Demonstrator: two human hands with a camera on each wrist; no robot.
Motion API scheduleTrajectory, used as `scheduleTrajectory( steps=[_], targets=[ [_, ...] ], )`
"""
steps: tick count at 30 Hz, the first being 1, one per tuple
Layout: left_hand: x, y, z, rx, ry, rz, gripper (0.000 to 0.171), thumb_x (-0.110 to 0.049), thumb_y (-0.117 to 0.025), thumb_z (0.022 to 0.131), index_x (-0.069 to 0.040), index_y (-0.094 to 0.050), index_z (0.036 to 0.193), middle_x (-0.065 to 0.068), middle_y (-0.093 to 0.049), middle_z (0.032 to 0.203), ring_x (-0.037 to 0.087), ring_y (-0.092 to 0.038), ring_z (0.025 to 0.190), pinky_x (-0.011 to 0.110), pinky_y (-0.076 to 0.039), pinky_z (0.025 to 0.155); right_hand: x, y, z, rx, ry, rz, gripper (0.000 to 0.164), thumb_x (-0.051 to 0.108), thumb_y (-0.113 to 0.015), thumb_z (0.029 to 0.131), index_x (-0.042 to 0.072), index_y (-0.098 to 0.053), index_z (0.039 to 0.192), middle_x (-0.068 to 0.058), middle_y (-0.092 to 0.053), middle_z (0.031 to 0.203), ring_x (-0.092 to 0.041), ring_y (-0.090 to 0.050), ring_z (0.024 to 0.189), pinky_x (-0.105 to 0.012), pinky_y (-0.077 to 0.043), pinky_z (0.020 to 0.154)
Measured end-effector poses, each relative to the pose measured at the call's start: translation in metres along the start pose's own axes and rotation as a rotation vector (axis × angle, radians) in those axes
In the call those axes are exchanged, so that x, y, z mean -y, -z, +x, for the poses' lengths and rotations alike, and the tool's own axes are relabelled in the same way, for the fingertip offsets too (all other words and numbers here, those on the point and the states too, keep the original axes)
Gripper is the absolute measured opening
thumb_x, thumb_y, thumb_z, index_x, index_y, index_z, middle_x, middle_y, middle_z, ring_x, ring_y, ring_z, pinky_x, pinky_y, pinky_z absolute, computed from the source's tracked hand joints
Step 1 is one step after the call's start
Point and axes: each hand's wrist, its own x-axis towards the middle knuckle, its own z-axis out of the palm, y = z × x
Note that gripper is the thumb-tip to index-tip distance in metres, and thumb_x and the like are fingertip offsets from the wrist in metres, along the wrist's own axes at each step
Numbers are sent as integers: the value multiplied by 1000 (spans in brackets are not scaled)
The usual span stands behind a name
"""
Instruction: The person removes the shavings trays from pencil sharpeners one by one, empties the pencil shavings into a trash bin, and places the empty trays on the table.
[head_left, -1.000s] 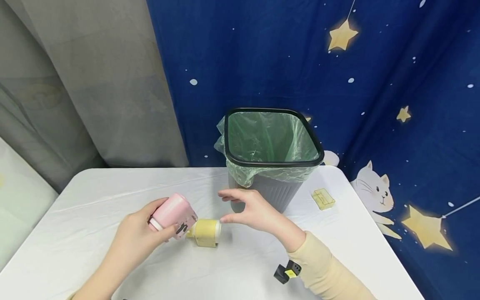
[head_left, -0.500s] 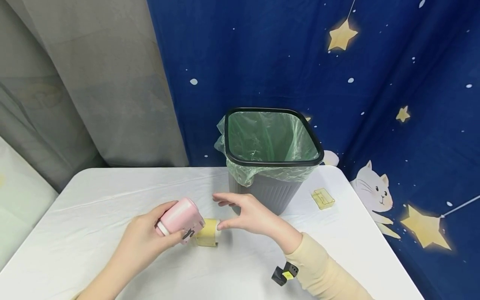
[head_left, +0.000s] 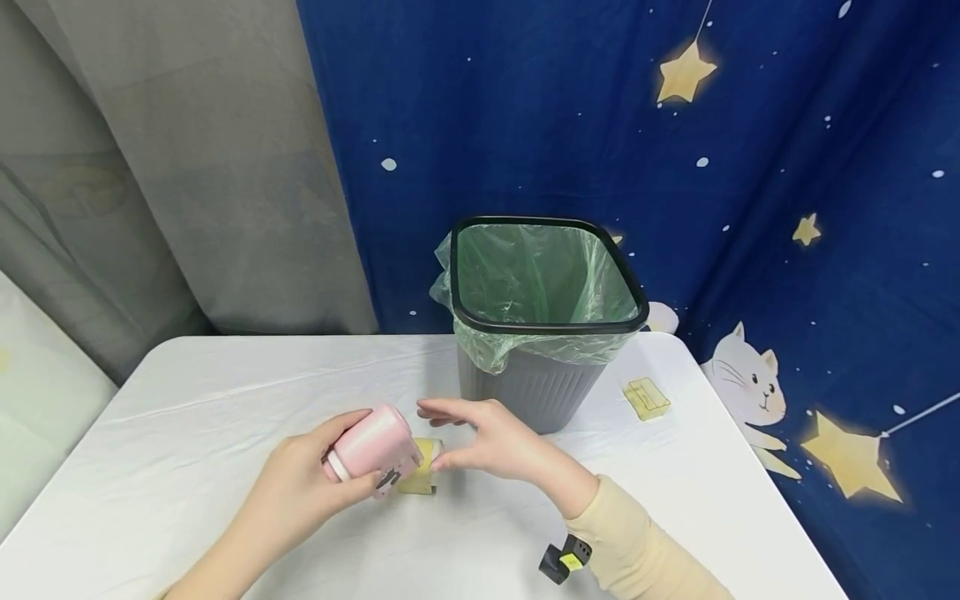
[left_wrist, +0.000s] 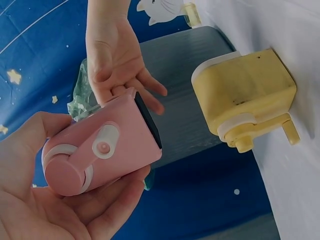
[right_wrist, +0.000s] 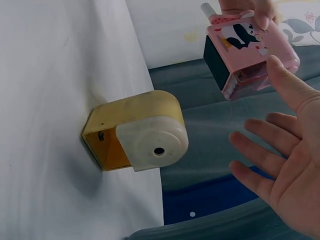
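Note:
My left hand [head_left: 300,479] grips a pink crank pencil sharpener [head_left: 378,446] above the table, tilted. Its crank handle and white collar face the left wrist camera, and a clear shavings drawer [right_wrist: 250,80] shows on its side. A yellow crank pencil sharpener [left_wrist: 245,92] stands on the table just beyond, partly covered by the pink one in the head view; its drawer slot [right_wrist: 112,147] is bare. My right hand [head_left: 487,437] has its fingers spread and holds nothing, and its thumb overlaps the pink sharpener's edge in the right wrist view.
A grey bin [head_left: 525,383] with a black rim and green liner stands at the back of the white table [head_left: 187,433]. A small see-through yellow drawer [head_left: 647,398] lies right of the bin. A starry blue curtain [head_left: 525,108] hangs behind.
My left hand has moved right and slightly toward me with the pink pencil sharpener, covering more of the yellow one. The right hand has shifted a little left and toward me.

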Motion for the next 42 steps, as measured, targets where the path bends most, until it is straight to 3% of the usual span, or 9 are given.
scheduleTrajectory(
  steps=[7, 14, 19, 27, 38, 42],
  targets=[
    [2, -3, -3, 15, -57, -30, 54, -14, -82, 67, -13, -65, 118, -8, -66, 87, 4, -53, 65, 24, -46, 54, -1, -8, -2, 23, 1, -36, 73, 21, -83, 75, 6, -51, 138, -7, -58, 131, -11, -56, 115, -28, -45, 94],
    [2, -4, -4, 28, -79, -33, 55, -15, -83, 67, -14, -65, 119, -10, -66, 87, 3, -53, 66, 24, -46, 54, -1, -14, -3, 42, 22, 32, 71, 17, -82, 75, 4, -50, 138, -9, -58, 131, -12, -59, 112, -26, -46, 93],
    [2, -5, -5, 62, -131, -63, 57, -14, -83, 66, -14, -64, 120, -12, -66, 87, 2, -54, 66, 23, -47, 55, -1, -18, -5, 38, 26, 73, 70, 16, -82, 76, 5, -51, 138, -7, -60, 127, -12, -61, 106, -23, -45, 93],
    [5, -9, -4, 35, -269, -44, 58, -8, -82, 62, -11, -66, 117, -5, -69, 94, 0, -56, 70, 21, -48, 57, -4, -24, -9, 25, 5, 81, 69, 17, -84, 73, 8, -55, 135, -1, -63, 123, -6, -61, 103, -22, -44, 93],
    [9, -12, -4, 107, -304, -73, 58, -9, -83, 64, -9, -65, 120, -4, -68, 102, 2, -57, 76, 23, -50, 62, -5, -31, -18, -29, 45, 38, 58, 19, -84, 74, 9, -61, 126, 2, -65, 116, -7, -58, 104, -21, -47, 89],
    [10, -14, -4, 112, -348, -80, 60, -8, -82, 64, -13, -63, 121, -6, -67, 103, 2, -57, 76, 22, -49, 63, -4, -33, -23, -52, 47, 45, 53, 17, -84, 74, 10, -62, 123, 3, -65, 113, -7, -58, 103, -22, -47, 89]
  ],
)
